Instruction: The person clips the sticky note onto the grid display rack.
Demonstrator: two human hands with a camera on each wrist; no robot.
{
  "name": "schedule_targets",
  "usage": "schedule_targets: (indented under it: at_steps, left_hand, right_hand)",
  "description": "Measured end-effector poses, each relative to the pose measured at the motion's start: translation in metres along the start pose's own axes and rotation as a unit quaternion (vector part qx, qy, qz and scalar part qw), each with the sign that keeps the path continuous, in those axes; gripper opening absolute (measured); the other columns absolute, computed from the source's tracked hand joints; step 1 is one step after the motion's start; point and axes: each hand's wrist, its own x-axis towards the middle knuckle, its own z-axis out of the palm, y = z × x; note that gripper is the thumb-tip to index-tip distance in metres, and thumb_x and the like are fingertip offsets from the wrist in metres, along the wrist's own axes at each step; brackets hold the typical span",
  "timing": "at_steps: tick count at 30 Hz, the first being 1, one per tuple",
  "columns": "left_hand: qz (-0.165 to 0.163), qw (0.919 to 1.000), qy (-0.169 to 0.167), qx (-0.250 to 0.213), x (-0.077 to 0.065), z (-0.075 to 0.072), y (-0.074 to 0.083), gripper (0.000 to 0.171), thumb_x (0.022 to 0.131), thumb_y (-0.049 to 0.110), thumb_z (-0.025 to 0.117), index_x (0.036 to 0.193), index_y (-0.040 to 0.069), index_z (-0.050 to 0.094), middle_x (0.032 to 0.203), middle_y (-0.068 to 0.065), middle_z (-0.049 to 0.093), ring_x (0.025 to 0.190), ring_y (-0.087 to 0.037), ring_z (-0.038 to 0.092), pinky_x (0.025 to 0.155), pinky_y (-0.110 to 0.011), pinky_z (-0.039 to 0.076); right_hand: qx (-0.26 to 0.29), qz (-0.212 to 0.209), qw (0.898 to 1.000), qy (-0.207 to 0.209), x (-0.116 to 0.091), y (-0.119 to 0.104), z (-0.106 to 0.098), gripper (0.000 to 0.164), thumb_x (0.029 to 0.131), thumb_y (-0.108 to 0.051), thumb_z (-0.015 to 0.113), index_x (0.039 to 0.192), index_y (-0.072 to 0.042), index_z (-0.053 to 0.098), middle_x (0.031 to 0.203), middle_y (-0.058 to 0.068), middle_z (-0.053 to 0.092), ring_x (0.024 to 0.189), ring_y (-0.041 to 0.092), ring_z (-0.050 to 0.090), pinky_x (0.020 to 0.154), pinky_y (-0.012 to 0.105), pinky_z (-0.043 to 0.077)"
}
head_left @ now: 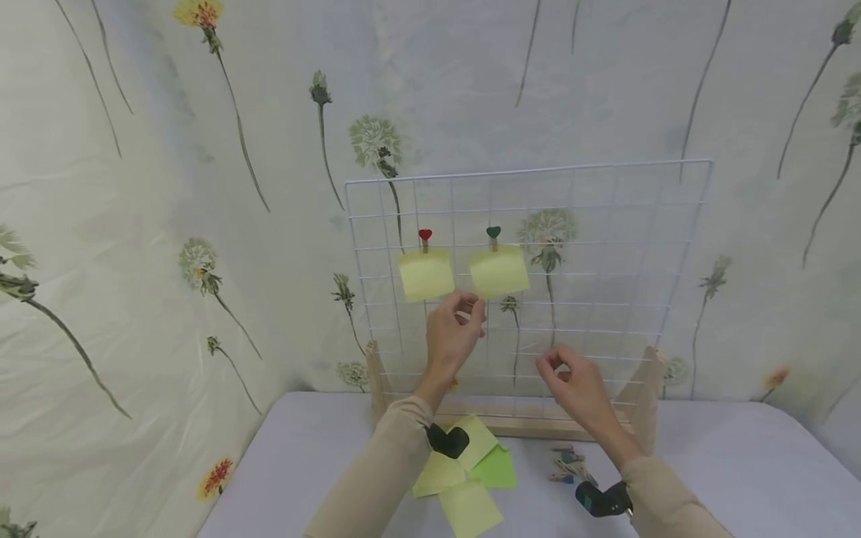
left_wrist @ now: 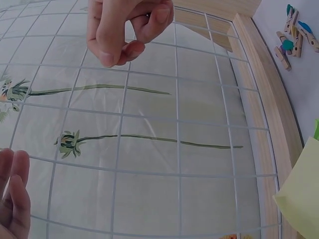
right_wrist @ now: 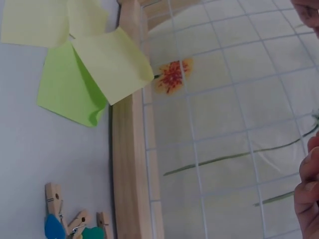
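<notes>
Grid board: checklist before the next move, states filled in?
1. Grid upright in wooden stand: ok.
2. Left note hung under red heart clip: ok.
3. Right note hung under green heart clip: ok.
4. Left hand clear of right note: cannot tell; fingertips by its lower edge.
5. Right hand holding a clip: not ok, none visible.
6. Spare clips and loose notes on table: ok.
</notes>
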Motion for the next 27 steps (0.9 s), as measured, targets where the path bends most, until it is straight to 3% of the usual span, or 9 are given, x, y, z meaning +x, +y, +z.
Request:
schedule_targets:
  at_steps: [5, 13, 19, 27]
  left_hand:
    - [0.002, 0.9998, -0.002, 0.021, -0.003, 0.000, -0.003, 0.010, 0.091, 0.021, 0.061, 0.091, 0.012, 0.065, 0.076, 0.001, 0.069, 0.054, -0.002, 0.060, 0.050, -0.019, 0.050]
    - [0.009, 0.9992, 0.003, 0.039, -0.007, -0.001, -0.006, 0.009, 0.091, 0.020, 0.061, 0.090, 0.014, 0.067, 0.077, 0.001, 0.069, 0.063, -0.006, 0.061, 0.060, -0.018, 0.049]
    - [-0.012, 0.9992, -0.002, 0.038, -0.013, -0.003, -0.014, 0.008, 0.090, 0.019, 0.061, 0.089, 0.014, 0.067, 0.077, 0.001, 0.069, 0.063, -0.008, 0.058, 0.060, -0.018, 0.047]
    - [-0.040, 0.9982, -0.008, 0.044, -0.028, -0.002, -0.032, 0.010, 0.088, 0.020, 0.061, 0.089, 0.013, 0.068, 0.079, 0.000, 0.069, 0.062, -0.007, 0.055, 0.057, -0.019, 0.045]
  right_hand:
    - [0.020, 0.017, 1.000, -0.018, -0.007, 0.006, -0.001, 0.013, 0.094, -0.027, 0.058, 0.092, -0.014, 0.058, 0.084, 0.003, 0.060, 0.044, 0.006, 0.046, 0.039, 0.023, 0.040]
    - [0.016, 0.047, 0.998, -0.037, -0.015, 0.012, -0.003, 0.019, 0.095, -0.030, 0.056, 0.095, -0.011, 0.060, 0.087, 0.006, 0.061, 0.052, 0.007, 0.052, 0.044, 0.024, 0.043]
    - [0.000, 0.073, 0.996, -0.057, -0.022, 0.015, -0.003, 0.021, 0.095, -0.032, 0.055, 0.098, -0.011, 0.060, 0.091, 0.006, 0.062, 0.056, 0.007, 0.052, 0.047, 0.023, 0.042]
    - [-0.029, 0.060, 0.996, -0.066, -0.031, 0.026, -0.002, 0.018, 0.095, -0.030, 0.056, 0.094, -0.012, 0.063, 0.085, 0.001, 0.063, 0.070, 0.009, 0.054, 0.057, 0.021, 0.045]
